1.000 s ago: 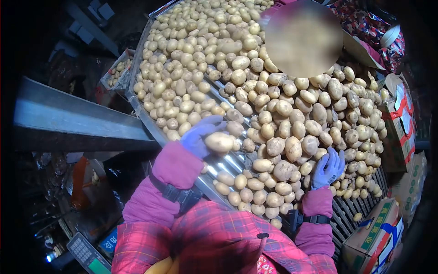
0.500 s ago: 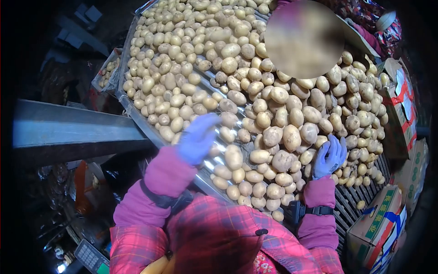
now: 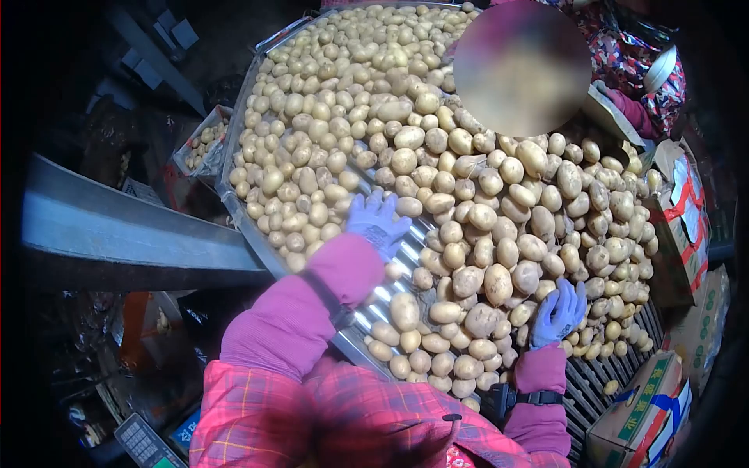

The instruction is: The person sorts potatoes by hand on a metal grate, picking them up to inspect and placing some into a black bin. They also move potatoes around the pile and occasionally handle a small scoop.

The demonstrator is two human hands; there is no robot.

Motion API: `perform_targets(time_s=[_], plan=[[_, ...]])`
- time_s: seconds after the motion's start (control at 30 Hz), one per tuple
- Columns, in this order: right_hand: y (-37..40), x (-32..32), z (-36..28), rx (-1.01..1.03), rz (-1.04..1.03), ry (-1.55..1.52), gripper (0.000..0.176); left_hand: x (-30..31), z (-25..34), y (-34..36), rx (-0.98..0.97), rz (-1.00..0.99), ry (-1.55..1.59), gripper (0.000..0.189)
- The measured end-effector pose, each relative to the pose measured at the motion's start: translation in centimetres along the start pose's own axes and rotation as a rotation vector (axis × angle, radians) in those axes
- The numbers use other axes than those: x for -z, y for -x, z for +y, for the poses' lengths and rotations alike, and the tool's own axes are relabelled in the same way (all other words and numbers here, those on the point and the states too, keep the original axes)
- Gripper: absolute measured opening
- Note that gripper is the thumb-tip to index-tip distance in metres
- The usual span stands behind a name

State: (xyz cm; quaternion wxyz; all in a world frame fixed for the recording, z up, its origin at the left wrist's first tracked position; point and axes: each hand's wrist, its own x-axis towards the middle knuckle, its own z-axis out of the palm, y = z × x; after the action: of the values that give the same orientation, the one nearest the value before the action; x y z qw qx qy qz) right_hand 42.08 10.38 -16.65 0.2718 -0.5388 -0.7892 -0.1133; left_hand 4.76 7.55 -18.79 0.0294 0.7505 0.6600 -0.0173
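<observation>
Potatoes [image 3: 498,285] cover a large metal sorting table [image 3: 236,204] in front of me. My left hand [image 3: 377,222], in a lavender glove, lies with fingers spread at the edge of the left heap, its fingertips touching potatoes beside bare shiny rollers [image 3: 413,248]. Nothing is seen gripped in it. My right hand [image 3: 559,313], gloved the same way, rests on the lower right part of the heap. Its fingers are apart and slightly curled against potatoes, with none visibly held.
Cardboard boxes [image 3: 641,413] stand at the right, near a slatted section [image 3: 597,382]. A blue metal beam [image 3: 140,222] runs at the left, by a crate of potatoes [image 3: 204,144]. Another person [image 3: 624,47] is across the table; a keypad device [image 3: 144,441] sits lower left.
My left hand has moved right and slightly forward, from a blurred raised position down to the potatoes by the rollers. My right hand stays near the same potatoes. The view has shifted slightly.
</observation>
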Motion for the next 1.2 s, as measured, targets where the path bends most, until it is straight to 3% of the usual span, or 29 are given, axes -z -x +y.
perform_targets(time_s=[0.17,0.23,0.43,0.57,0.6,0.7,0.73,0.83,0.93,1.03,1.07,1.17,1.2], plan=[[-0.1,-0.1,0.2,0.015,0.027,0.007,0.024,1.0,-4.0,-0.7,0.203,-0.063,-0.005,0.037],[0.1,-0.5,0.4,0.008,0.046,0.017,0.024,-0.1,-5.3,-1.0,0.221,0.039,-0.103,0.034],[0.4,-0.7,0.8,0.021,0.033,0.029,0.026,2.0,-6.2,-2.3,0.367,-0.119,-0.048,0.030],[0.4,-0.7,0.7,-0.004,0.010,0.024,0.026,1.2,-8.2,-3.1,0.510,0.050,-0.023,0.030],[0.4,-0.7,0.8,0.002,0.010,0.026,0.026,1.7,-8.8,-3.8,0.576,-0.013,0.040,0.033],[0.3,-0.7,0.6,-0.003,0.005,0.009,0.025,4.3,-8.6,-5.9,0.517,0.308,0.167,0.036],[0.2,-0.5,0.3,-0.011,-0.002,-0.003,0.024,6.2,-8.0,-7.6,0.547,0.165,0.273,0.045],[-0.1,-0.6,0.3,-0.003,-0.009,0.008,0.025,2.2,-7.2,-13.0,0.427,0.520,0.388,0.056],[-0.2,-0.4,0.1,-0.022,-0.006,0.018,0.025,1.4,-6.5,-18.0,0.523,0.516,0.400,0.062],[-0.1,-0.5,0.2,-0.044,-0.038,0.035,0.023,-1.2,-8.1,-18.8,0.418,0.508,0.153,0.058],[-0.6,0.0,-0.4,-0.053,-0.054,0.043,0.026,-1.2,-7.9,-18.8,0.354,0.626,0.242,0.047],[-0.3,-0.3,-0.2,-0.069,-0.039,0.006,0.023,-0.2,-7.7,-17.4,0.245,0.409,0.384,0.032],[-0.4,-0.3,-0.2,-0.068,-0.039,0.009,0.023,-0.6,-7.5,-16.6,0.191,0.440,0.408,0.020]])
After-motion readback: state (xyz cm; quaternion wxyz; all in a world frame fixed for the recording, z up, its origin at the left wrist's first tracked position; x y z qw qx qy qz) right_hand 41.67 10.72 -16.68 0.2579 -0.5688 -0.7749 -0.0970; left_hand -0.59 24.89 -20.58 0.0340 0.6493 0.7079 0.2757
